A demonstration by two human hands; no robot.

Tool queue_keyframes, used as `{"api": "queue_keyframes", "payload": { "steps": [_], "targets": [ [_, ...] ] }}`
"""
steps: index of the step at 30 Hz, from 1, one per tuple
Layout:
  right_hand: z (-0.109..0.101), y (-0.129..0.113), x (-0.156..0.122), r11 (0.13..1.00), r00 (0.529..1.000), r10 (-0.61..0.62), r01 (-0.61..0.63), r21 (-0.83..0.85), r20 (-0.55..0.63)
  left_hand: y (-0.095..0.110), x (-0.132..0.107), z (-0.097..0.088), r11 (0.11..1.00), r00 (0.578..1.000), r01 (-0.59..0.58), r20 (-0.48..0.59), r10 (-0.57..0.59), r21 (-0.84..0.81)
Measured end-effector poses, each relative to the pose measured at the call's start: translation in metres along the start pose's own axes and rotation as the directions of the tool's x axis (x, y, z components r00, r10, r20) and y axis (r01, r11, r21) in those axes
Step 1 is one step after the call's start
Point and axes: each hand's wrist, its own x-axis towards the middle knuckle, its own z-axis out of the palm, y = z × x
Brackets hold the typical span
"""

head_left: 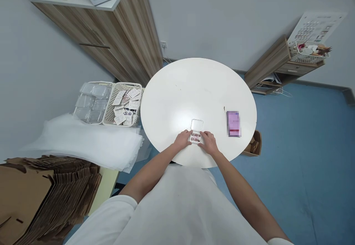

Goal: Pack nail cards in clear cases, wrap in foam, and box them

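A small clear plastic case [196, 131] lies open on the round white table [194, 89], its lid flipped away from me and its near half filled with several small reddish pieces. My left hand [183, 140] holds the case's left edge with curled fingers. My right hand [208, 142] grips its right edge the same way. Both hands rest on the table near its front rim.
A purple box [233, 123] lies on the table to the right. Left of the table stand two white baskets [109, 102] with clear cases and cards, white foam sheets [83, 141] and stacked flat cardboard [41, 197]. A wooden cabinet [116, 34] and a low shelf [277, 63] line the wall.
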Motion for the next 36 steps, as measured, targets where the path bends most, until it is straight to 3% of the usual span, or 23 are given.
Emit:
{"api": "queue_keyframes", "payload": {
  "steps": [8,12,14,19,22,28,36],
  "targets": [
    [-0.003,-0.003,0.000,0.996,0.997,0.058,-0.060,0.062,0.048,0.001,-0.002,-0.001,0.999,1.000,-0.002,0.010,0.003,-0.037],
    [-0.005,-0.005,-0.002,0.972,0.993,0.107,-0.113,0.204,0.038,0.001,-0.006,-0.004,0.978,0.999,0.037,-0.008,-0.040,-0.203],
    [-0.005,-0.004,-0.004,0.926,0.984,0.169,-0.178,0.332,0.057,-0.002,-0.010,-0.003,0.945,0.996,0.081,0.003,-0.085,-0.318],
    [0.000,0.003,-0.008,0.720,0.942,0.318,-0.315,0.619,0.109,-0.011,-0.019,0.002,0.829,0.980,0.193,0.059,-0.190,-0.524],
    [0.005,0.002,-0.004,0.662,0.939,0.328,-0.306,0.684,0.102,-0.010,-0.018,0.005,0.750,0.974,0.199,0.039,-0.225,-0.631],
    [0.005,-0.013,0.000,0.662,0.945,0.327,-0.249,0.707,0.027,0.002,-0.014,0.004,0.679,0.980,0.145,0.008,-0.200,-0.720],
    [-0.034,-0.036,-0.014,0.527,0.948,0.317,-0.174,0.832,-0.002,0.011,-0.021,-0.014,0.532,0.956,0.077,-0.090,-0.280,-0.843]
  ]
}}
